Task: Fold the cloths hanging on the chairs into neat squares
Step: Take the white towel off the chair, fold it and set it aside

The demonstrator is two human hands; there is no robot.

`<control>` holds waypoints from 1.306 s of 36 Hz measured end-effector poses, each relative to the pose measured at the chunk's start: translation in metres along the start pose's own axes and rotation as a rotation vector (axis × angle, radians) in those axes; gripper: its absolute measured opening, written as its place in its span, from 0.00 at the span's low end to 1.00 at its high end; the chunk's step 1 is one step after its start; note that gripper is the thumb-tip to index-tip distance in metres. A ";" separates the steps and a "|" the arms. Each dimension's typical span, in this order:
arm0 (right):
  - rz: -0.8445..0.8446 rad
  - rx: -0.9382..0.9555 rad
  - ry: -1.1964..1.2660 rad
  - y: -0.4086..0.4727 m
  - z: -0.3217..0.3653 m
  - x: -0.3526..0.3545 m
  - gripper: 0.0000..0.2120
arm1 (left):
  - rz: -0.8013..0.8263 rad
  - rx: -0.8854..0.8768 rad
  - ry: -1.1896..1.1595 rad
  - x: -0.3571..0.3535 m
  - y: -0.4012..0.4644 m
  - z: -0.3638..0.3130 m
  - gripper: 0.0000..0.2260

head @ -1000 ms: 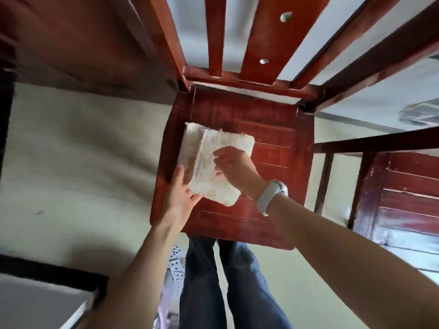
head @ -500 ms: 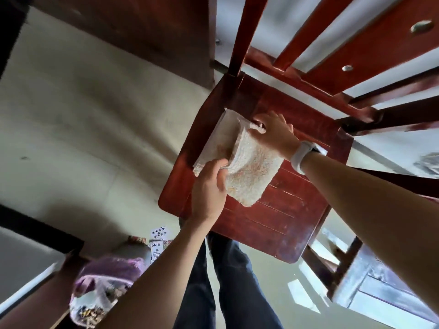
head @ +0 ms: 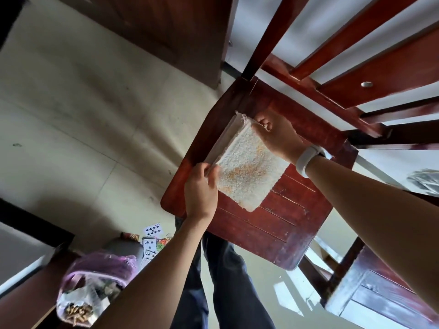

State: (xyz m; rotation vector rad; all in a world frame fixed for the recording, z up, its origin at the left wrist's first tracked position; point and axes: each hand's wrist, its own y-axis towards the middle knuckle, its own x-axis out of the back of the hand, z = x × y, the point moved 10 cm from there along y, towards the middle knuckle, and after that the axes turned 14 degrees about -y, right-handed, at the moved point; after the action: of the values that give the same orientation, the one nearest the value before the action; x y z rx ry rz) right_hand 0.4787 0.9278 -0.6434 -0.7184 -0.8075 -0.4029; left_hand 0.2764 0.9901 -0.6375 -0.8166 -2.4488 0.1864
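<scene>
Terry cloth on chair seat

Red-brown wooden chair seat [head: 280,224] as landmark. Near edge: left hand [head: 201,188] pinching the folded white terry cloth [head: 247,172] lying on the seat. Far corner: right hand [head: 276,136] gripping the cloth's frayed corner.

Pale tiled floor [head: 71,110] fills the left and centre, its joints running diagonally. Dark wooden furniture panel [head: 166,27] stands at far centre, its foot on the floor. Playing cards [head: 153,230], showing clubs, lie scattered on the floor at near centre. Translucent purple plastic bag [head: 95,279] sits at near left, just left of the cards; small tan pieces show through its lower part, too small to identify. Dark-framed edge [head: 35,224] crosses the near-left corner. Blue trouser legs [head: 225,281] descend at near centre. White wristband [head: 306,160] appears at right. Crumpled pale object [head: 425,181] at the right edge is blurred.
</scene>
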 end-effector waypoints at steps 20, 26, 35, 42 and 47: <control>-0.395 -0.057 -0.477 -0.015 0.026 0.005 0.15 | 0.010 -0.090 0.374 -0.004 0.029 0.022 0.16; -0.269 0.102 -0.689 -0.072 0.034 -0.035 0.20 | 0.051 -0.168 0.390 -0.007 0.026 0.017 0.15; -0.063 -0.025 -0.726 -0.057 -0.006 -0.081 0.26 | 0.093 -0.248 0.413 -0.012 0.025 0.013 0.10; -0.071 -0.007 -0.694 -0.057 -0.005 -0.080 0.25 | 0.336 -0.533 0.537 -0.037 0.013 -0.018 0.20; -0.156 0.044 -0.530 -0.078 -0.002 -0.058 0.23 | 0.589 -0.548 0.682 -0.058 0.003 0.003 0.25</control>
State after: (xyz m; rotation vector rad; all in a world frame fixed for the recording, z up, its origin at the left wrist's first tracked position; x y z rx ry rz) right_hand 0.3980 0.8754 -0.6564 -0.7333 -1.3746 -0.3356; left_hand 0.3144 0.9584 -0.6673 -1.5248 -1.5711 -0.4989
